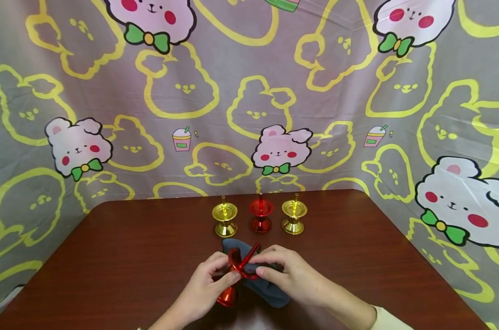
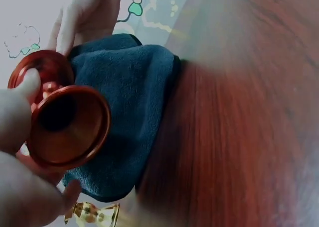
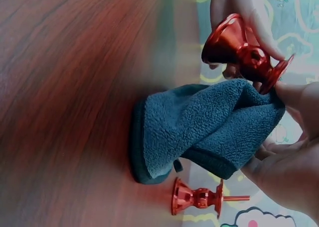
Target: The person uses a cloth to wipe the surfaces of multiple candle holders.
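A shiny red candle holder point(image 1: 227, 297) is tilted over the near part of the table, its dish and spike leaning toward the right. My left hand point(image 1: 208, 284) grips it around the middle, thumb at the dish. In the left wrist view its hollow base point(image 2: 75, 125) faces the camera. My right hand point(image 1: 290, 275) pinches a blue-grey cloth point(image 1: 271, 294) against the dish's rim. The cloth hangs down beneath the fingers in the right wrist view, its folded fabric point(image 3: 184, 127) reaching below the holder. Part of the dish is hidden by cloth and fingers.
Beyond my hands, a row of three candle holders stands upright on the brown wooden table point(image 1: 150, 247): a gold one point(image 1: 226, 228) at left, a red one point(image 1: 260, 224) in the middle, another gold one point(image 1: 293, 225) at right. A patterned curtain point(image 1: 224, 101) surrounds the table's back and sides.
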`<act>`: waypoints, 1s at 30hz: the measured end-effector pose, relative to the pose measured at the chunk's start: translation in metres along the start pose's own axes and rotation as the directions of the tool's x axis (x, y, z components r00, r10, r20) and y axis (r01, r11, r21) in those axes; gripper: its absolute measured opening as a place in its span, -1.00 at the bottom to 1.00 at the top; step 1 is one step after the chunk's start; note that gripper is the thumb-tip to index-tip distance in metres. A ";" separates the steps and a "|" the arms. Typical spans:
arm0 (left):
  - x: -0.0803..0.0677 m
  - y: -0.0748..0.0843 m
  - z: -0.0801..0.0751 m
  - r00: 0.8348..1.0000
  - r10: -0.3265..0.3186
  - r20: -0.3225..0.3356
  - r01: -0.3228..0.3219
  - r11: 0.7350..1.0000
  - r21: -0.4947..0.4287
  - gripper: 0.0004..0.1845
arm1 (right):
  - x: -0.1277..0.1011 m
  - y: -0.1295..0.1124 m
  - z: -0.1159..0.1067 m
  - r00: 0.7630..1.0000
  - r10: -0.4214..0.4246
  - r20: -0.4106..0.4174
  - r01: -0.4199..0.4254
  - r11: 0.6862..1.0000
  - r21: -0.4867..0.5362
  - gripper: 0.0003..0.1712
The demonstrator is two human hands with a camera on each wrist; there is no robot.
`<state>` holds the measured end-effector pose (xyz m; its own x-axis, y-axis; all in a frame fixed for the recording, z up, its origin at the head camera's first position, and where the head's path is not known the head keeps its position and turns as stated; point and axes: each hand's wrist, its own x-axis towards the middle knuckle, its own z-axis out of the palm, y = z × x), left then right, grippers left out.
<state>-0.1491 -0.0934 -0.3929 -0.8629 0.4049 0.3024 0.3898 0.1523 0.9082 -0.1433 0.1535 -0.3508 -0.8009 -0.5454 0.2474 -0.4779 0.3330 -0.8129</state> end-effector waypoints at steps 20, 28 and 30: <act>-0.004 0.014 0.018 0.985 0.025 -0.173 0.039 0.933 0.358 -0.75 | 0.003 0.000 0.004 0.989 0.069 -0.132 -0.072 0.997 -0.020 -0.69; 0.002 0.013 0.020 0.986 -0.035 -0.164 0.077 0.964 0.254 -0.68 | 0.003 -0.004 0.005 0.988 0.107 -0.113 -0.109 0.994 -0.008 -0.68; 0.003 0.012 0.019 0.985 -0.056 -0.165 0.088 0.977 0.194 -0.70 | 0.002 -0.005 0.005 0.989 0.113 -0.095 -0.114 0.993 -0.006 -0.68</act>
<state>-0.1408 -0.0732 -0.3861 -0.9245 0.2416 0.2948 0.3674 0.3595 0.8578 -0.1407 0.1465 -0.3486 -0.8806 -0.4282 0.2029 -0.3854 0.3981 -0.8325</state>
